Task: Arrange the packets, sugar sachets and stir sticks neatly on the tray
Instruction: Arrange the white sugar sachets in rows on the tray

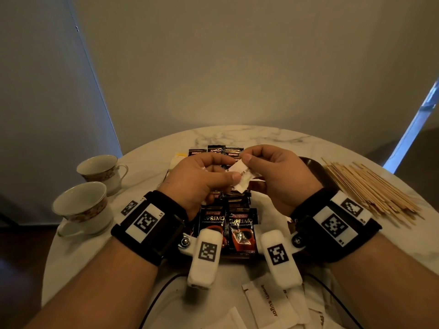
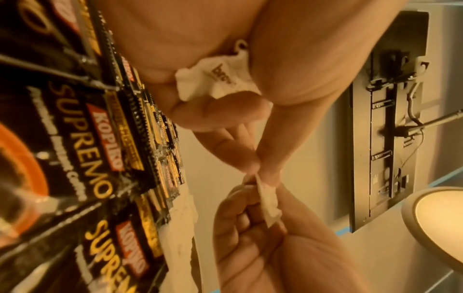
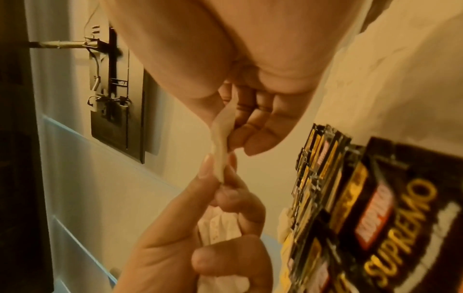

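Note:
Both hands hover over rows of black Kopiko coffee packets (image 1: 240, 224) that lie on a dark tray (image 1: 311, 165). Between them hangs a white brown-sugar sachet (image 1: 242, 178). My left hand (image 1: 231, 169) pinches one end with thumb and forefinger, and my right hand (image 1: 249, 162) pinches the other end. The left wrist view shows a second, crumpled sachet (image 2: 218, 79) tucked in the left palm under curled fingers. The pinched sachet (image 3: 221, 142) looks twisted in the right wrist view. Wooden stir sticks (image 1: 370, 186) lie in a loose fan to the right of the tray.
Two empty teacups (image 1: 82, 207) (image 1: 101, 170) stand at the left of the round marble table (image 1: 261, 136). Several loose sugar sachets (image 1: 269, 302) lie at the near edge below my wrists. A dark cable (image 1: 156, 298) crosses the near side.

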The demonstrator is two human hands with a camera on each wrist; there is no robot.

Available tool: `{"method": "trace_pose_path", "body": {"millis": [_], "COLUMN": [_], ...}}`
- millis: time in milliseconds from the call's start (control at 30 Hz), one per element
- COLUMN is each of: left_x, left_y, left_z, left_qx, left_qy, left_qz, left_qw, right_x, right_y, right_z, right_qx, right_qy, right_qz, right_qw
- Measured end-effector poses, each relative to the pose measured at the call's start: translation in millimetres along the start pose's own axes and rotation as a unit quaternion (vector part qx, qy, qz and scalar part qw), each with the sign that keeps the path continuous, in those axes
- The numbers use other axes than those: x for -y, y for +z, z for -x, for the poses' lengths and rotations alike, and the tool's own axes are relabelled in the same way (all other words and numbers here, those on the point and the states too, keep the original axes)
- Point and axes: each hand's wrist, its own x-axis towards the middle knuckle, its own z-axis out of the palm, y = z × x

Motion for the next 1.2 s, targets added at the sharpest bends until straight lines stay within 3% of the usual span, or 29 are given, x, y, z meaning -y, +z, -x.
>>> {"method": "trace_pose_path", "body": {"millis": [200,400,500,600,767,933,1100,1200], "left_x": [1.1,-0.4,1.4,4.1,7.0,5.1,8.1,7.1], "left_y": [0.1,-1.5,-0.9,0.6,-1.9,-0.5,9.8,12.8], "left_z": [-0.3,-2.4,-1.9,-3.3,-8.4,-8.1,-1.7,1.0], "left_qx": [-0.014,0.035,0.051,0.018,-0.034,-0.050,-0.001,0.019], "left_qy": [-0.004,-0.064,-0.051,-0.022,-0.012,0.000,-0.013,-0.011], "left_qz": [0.027,0.075,0.044,0.038,0.067,0.085,0.013,0.024], "left_qw": [1.000,0.995,0.996,0.999,0.997,0.995,1.000,0.999], "right_x": [-0.1,-0.4,-1.1,-0.1,0.0,13.8,21.5,16.5], "right_y": [1.5,-1.1,-2.0,-3.7,-8.4,-11.8,-26.8,-50.0], "right_z": [3.2,-1.8,-2.2,-2.1,-0.4,2.3,9.2,21.9], "right_qx": [0.038,-0.002,0.003,0.015,0.049,0.050,-0.023,-0.057], "right_qy": [0.035,0.020,-0.010,-0.016,0.035,0.041,0.029,0.081], "right_qz": [-0.054,-0.112,-0.075,-0.058,-0.003,0.051,0.147,0.224], "right_qw": [0.997,0.993,0.997,0.998,0.998,0.997,0.988,0.970]}}
